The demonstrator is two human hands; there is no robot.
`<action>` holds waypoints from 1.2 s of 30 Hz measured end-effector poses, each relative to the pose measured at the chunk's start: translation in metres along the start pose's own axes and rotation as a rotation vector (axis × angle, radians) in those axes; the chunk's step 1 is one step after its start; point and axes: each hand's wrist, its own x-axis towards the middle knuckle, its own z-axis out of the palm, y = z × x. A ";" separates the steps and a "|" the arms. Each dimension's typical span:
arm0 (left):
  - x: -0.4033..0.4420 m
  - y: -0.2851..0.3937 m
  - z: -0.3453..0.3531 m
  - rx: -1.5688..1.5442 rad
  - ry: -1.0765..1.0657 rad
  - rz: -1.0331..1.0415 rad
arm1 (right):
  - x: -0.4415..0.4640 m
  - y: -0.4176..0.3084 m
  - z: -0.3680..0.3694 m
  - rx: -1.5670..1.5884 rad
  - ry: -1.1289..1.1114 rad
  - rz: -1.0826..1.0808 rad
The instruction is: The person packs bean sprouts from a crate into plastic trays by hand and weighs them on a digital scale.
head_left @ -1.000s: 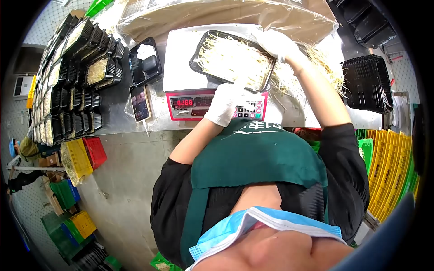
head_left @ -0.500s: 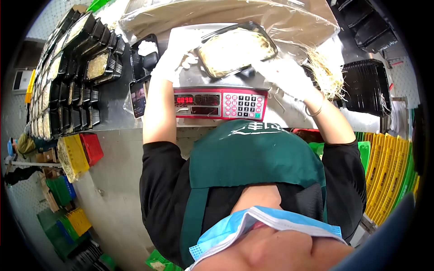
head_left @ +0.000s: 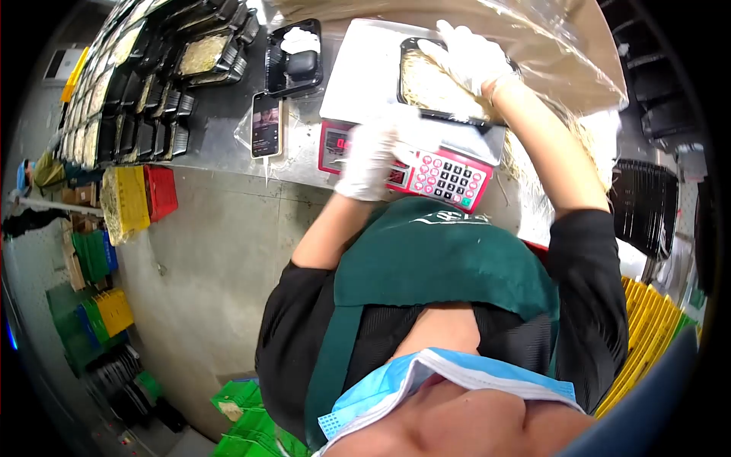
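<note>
A black plastic tray (head_left: 449, 116) filled with pale bean sprouts (head_left: 432, 80) is sitting on the white platform of a red digital scale (head_left: 449, 179), just above center of the frame. The sprouts are partly covered by the gloved right hand (head_left: 472, 59), spread across the tray's upper right part with thumb and fingers held well apart. Can't tell if any sprouts are pinched underneath.

The gloved left hand (head_left: 375, 158) is held over the left part of the scale's front panel, so the red digits are mostly blocked. Its fingers are pointed toward the tray's lower left corner, but they're blurred, so whether anything's gripped can't be told.

Loose sprouts (head_left: 572, 126) are piled right of the scale, by the right forearm. A phone (head_left: 268, 122) is lying left of the scale, below a small black container (head_left: 276, 67) with something white and something dark in it. Filled black trays (head_left: 145, 137) are stacked at upper left; more black trays (head_left: 646, 206) are nested at the right edge.
</note>
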 end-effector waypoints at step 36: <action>0.078 0.083 -0.138 0.483 0.230 0.421 | -0.286 0.124 -0.009 0.042 -0.030 0.884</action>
